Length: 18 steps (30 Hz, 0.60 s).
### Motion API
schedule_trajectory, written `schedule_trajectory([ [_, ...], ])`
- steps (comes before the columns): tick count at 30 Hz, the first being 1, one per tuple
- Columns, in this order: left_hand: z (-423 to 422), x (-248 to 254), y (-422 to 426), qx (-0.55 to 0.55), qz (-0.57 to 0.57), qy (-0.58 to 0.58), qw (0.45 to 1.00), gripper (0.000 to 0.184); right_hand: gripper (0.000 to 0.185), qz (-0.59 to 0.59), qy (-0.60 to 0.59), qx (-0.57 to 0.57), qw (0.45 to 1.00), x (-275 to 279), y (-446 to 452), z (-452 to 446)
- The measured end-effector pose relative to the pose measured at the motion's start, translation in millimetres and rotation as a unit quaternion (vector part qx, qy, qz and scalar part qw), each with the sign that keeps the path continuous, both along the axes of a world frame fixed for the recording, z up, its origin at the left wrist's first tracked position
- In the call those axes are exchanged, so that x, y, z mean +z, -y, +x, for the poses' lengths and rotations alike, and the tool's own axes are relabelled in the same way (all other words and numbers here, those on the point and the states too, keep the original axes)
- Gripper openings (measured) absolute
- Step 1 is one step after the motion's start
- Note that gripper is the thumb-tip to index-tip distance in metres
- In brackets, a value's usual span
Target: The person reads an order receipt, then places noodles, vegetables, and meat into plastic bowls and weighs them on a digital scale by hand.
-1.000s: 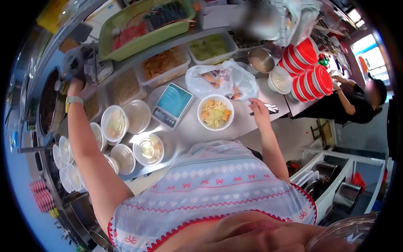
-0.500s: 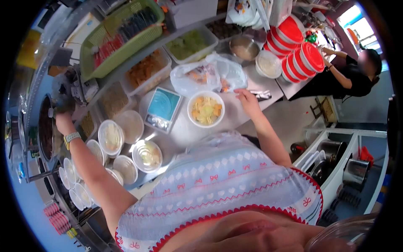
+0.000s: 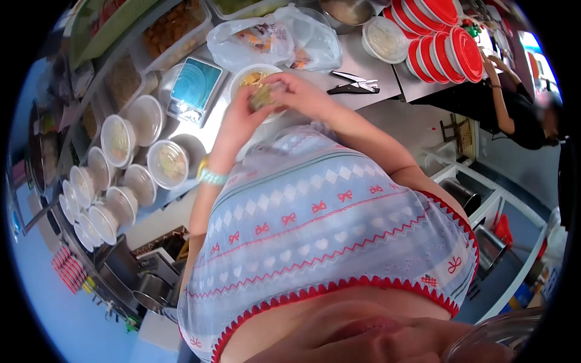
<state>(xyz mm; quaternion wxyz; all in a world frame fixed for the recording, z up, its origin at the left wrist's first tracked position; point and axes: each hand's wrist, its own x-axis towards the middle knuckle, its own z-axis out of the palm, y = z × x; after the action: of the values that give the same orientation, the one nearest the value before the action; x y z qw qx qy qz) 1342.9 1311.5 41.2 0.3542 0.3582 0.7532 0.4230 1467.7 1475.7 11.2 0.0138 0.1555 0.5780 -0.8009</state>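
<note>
Both hands meet over a white round bowl of food, with noodle-like strands and yellow-orange pieces showing at its far side. My left hand, a pale watch band on its wrist, curls in from the left with its thumb pointing inward. From the right, my right hand bends its fingers toward it. Between the fingertips is something pale green and blurred; whether it is a small packet or food from the bowl I cannot tell. Just left stands a digital scale with a blue top. Beyond the bowl lies a plastic bag.
Several lidded clear tubs crowd the left. Black-handled scissors lie to the right, short of stacked red-rimmed containers. A metal bowl and food bins line the back. Another person stands at the far right.
My left hand has come from the dark tub at the far left to the bowl. My right hand has moved left from beside the scissors to meet it. The view has shifted.
</note>
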Motion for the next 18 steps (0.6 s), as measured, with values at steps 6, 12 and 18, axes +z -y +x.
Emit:
schedule_trajectory([
  [6,47.5,-21.1,-42.6,0.110,0.037,0.024,0.993,0.048,0.037,-0.027,0.117,-0.297,0.947,-62.3,-134.8,63.0],
  [12,73.7,-40.3,-19.6,0.199,0.025,0.028,0.979,0.035,0.048,0.314,0.216,-0.192,0.904,-79.1,-207.8,118.5],
  [18,92.0,-45.2,-47.9,0.241,0.058,0.058,0.967,0.025,0.050,0.577,-0.222,-0.293,0.729,126.5,-216.0,26.1],
])
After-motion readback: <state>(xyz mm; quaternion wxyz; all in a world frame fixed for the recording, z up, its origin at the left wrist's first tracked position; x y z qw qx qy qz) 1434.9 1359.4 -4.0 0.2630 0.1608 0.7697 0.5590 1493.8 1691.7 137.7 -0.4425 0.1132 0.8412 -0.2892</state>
